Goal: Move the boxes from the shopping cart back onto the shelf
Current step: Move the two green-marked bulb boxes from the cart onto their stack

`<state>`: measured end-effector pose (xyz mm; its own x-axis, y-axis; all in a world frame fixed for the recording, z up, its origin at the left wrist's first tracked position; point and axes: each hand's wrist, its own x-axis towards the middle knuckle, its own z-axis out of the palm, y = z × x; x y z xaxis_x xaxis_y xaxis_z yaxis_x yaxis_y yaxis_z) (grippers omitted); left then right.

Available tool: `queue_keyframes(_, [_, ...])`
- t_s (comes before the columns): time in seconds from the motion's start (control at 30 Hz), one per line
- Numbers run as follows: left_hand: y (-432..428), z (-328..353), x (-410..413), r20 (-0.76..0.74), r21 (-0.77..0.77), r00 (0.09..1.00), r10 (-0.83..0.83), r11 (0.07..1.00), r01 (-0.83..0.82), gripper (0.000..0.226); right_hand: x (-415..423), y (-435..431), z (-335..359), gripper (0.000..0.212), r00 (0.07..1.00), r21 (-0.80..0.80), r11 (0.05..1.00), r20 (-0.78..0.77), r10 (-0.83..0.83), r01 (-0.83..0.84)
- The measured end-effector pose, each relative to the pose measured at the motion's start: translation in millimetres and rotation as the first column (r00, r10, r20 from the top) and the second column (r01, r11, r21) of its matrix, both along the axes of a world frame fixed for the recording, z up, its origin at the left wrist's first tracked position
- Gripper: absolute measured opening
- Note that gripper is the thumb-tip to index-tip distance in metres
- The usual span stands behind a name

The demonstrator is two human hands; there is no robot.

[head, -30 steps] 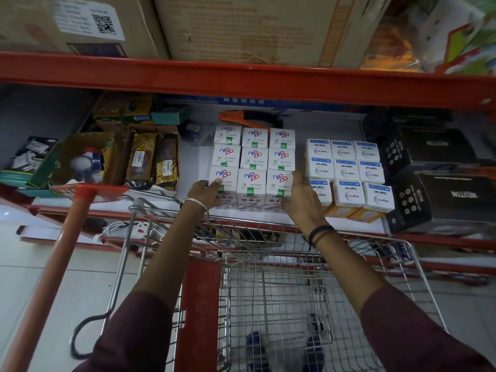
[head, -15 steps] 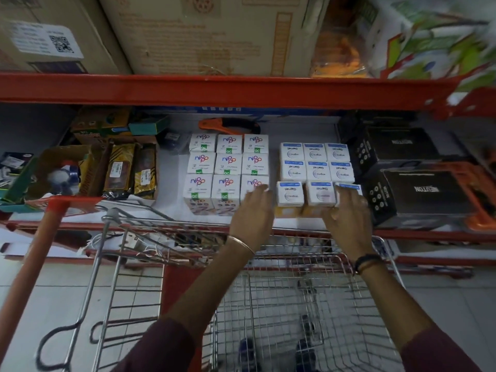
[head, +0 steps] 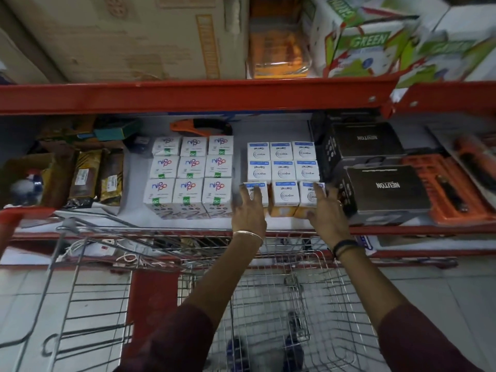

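Two blocks of small white boxes stand on the white shelf (head: 134, 167): the Nippo boxes (head: 189, 175) on the left and the blue-labelled Wipro Garnet boxes (head: 281, 170) on the right. My left hand (head: 248, 210) lies flat against the front left Wipro box, fingers spread. My right hand (head: 326, 210) presses the front right Wipro box, beside a black Melton carton (head: 386, 189). Neither hand grips a box. The wire shopping cart (head: 268, 304) stands below my arms; its basket shows no boxes.
A red shelf beam (head: 188, 96) runs overhead with large cartons above it. Brown packets (head: 86, 175) and a cardboard tray lie to the left. An orange tool case (head: 451, 189) sits at the right. The cart's red handle (head: 10, 218) is at far left.
Both hands have shifted right from the Nippo block to the Wipro block and now bracket its front row. The camera view has moved right and closer.
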<state>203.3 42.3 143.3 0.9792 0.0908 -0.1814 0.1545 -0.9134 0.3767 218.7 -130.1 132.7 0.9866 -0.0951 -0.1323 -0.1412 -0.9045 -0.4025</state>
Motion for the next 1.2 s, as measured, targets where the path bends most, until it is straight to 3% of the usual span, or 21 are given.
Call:
queue_keyframes(0.23, [0, -21, 7, 0.109, -0.080, 0.993, 0.040, 0.996, -0.032, 0.068, 1, -8, -1, 0.069, 0.996, 0.174, 0.985, 0.081, -0.021, 0.006])
queue_keyframes(0.57, [2, -19, 7, 0.180, -0.134, 0.983, 0.038, 0.991, -0.013, 0.059, 5, -8, -6, 0.065, 0.993, 0.184, 0.983, 0.122, -0.007, -0.016])
queue_keyframes(0.7, [1, -14, 0, 0.148, -0.071, 0.989, 0.023, 0.997, -0.012, 0.055, 2, -9, -4, 0.065, 0.990, 0.119, 0.992, 0.135, 0.032, -0.048])
queue_keyframes(0.87, [-19, -6, -12, 0.355, 0.102, 0.927, -0.120, 0.991, 0.089, 0.048, -21, -19, 26, 0.063, 0.977, 0.032, 0.998, 0.205, 0.053, -0.061])
queue_keyframes(0.97, [-51, 7, -19, 0.416, -0.010, 0.884, -0.212, 0.971, 0.237, 0.041, -39, -48, 46, 0.051, 0.938, 0.058, 0.998, 0.346, 0.015, -0.038])
queue_keyframes(1.07, [-88, 14, -18, 0.384, -0.233, 0.881, -0.276, 0.895, 0.381, 0.041, -44, -94, 50, 0.044, 0.914, 0.099, 0.994, 0.400, -0.072, 0.035])
queue_keyframes(1.13, [-113, 15, -15, 0.350, -0.390, 0.896, -0.273, 0.828, 0.404, 0.044, -40, -126, 48, 0.048, 0.919, 0.094, 0.991, 0.373, -0.128, 0.100])
queue_keyframes(1.2, [-136, 16, -11, 0.252, -0.535, 0.944, -0.213, 0.782, 0.320, 0.049, -34, -152, 44, 0.054, 0.931, 0.081, 0.984, 0.319, -0.177, 0.160])
